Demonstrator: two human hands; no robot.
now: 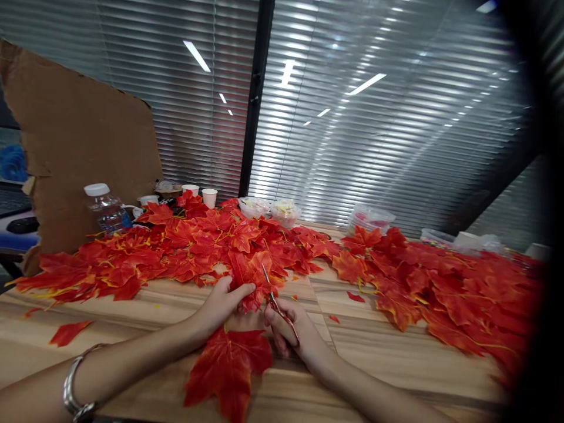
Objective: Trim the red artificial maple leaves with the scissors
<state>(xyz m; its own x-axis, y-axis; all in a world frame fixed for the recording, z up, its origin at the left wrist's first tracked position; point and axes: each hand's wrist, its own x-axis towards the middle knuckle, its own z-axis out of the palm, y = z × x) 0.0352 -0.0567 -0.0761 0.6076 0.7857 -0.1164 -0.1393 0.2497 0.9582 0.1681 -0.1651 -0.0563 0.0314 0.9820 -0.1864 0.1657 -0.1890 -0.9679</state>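
My left hand (229, 299) pinches a red artificial maple leaf (251, 273) between thumb and fingers, above the wooden table. In my right hand (288, 326) is a pair of scissors (274, 302), its handle loops around the fingers. The blades point up and away, against or just in front of the held leaf's right side; whether they touch it I cannot tell. Another maple leaf (229, 373) lies just below my hands, near the table's front edge. Beyond my hands spreads a large heap of red leaves (189, 235) with yellow stems.
A second leaf pile (445, 288) covers the right side. Cut scraps (356, 297) and a leaf piece (70, 333) lie on the table (150, 317). Behind stand a plastic bottle (108, 208), paper cups (210, 198), plastic tubs (285, 212) and a cardboard sheet (83, 135).
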